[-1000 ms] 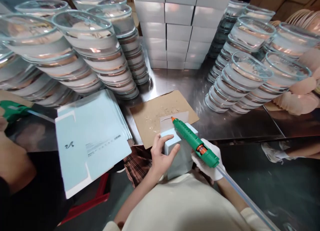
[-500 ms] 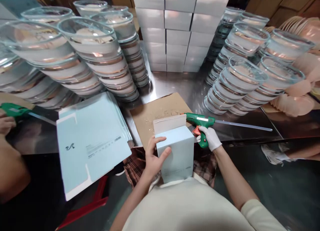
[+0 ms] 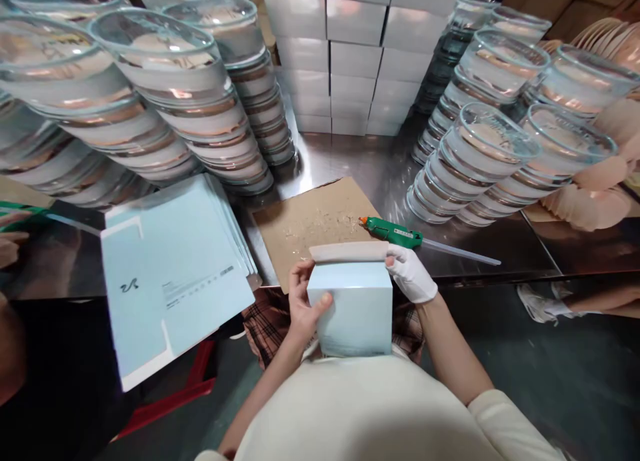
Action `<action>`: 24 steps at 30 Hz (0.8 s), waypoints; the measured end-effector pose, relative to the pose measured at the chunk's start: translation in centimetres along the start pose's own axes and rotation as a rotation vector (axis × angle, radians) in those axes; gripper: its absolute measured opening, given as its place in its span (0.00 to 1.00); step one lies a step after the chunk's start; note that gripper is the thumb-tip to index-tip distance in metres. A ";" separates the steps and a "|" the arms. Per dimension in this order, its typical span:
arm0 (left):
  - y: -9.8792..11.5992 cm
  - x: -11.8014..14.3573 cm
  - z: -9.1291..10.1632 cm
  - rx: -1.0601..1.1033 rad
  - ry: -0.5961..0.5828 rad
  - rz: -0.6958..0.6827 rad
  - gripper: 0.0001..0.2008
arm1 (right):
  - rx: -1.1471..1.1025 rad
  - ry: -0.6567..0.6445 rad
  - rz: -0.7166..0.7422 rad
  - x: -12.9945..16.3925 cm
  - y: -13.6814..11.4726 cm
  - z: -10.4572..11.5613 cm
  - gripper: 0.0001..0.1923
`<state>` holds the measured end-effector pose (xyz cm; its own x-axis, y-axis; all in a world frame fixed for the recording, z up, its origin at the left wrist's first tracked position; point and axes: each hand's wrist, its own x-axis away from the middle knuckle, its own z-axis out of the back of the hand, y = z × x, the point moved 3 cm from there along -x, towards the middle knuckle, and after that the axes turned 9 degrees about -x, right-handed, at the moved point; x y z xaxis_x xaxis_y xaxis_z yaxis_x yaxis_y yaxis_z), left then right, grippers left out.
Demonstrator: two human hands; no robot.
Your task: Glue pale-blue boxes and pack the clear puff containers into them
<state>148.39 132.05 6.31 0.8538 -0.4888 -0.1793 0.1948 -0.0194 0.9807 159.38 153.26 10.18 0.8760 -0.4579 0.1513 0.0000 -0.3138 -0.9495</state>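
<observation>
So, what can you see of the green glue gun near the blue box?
The glue gun has a green body that looks like plastic, an orange tip and a pale label too small to read. A long translucent rod sticks out of its back. It appears to lie on the shiny metal table, tip pointing left in the picture over the brown cardboard sheet. No handle shows, and I can't tell whether the white-gloved right grip touches it.

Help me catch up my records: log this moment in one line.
left hand: holds box | right hand: gloved, at flap's right end | flap: open | glue gun: unheld, tip over cardboard
</observation>
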 end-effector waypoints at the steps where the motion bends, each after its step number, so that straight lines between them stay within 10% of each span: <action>1: -0.1 -0.2 0.0 0.051 0.007 0.001 0.33 | 0.023 -0.121 0.043 0.4 -0.4 0.0 0.41; 4: -0.3 -0.8 0.1 0.112 -0.035 -0.046 0.30 | 0.227 -0.434 0.189 1.4 -2.3 -0.3 0.38; 10: -0.1 -1.2 0.3 0.002 -0.148 -0.047 0.23 | 0.676 -0.587 0.402 1.1 -3.7 -1.7 0.15; 15: 2.0 -1.0 2.4 -0.030 0.138 -0.137 0.14 | 0.464 -0.063 0.263 4.0 -1.7 1.4 0.32; 19: 3.1 -0.9 3.3 0.137 0.473 -0.210 0.13 | 0.294 -0.042 -0.111 7.9 1.7 1.7 0.36; 24: 3.7 -1.9 2.4 -0.148 0.426 -0.306 0.24 | 0.466 0.294 0.221 8.2 -2.4 1.1 0.24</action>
<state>146.36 130.82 10.44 0.8615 -0.0825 -0.5010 0.5048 0.0328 0.8626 167.13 151.14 13.38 0.7087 -0.7032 -0.0571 0.1029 0.1832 -0.9777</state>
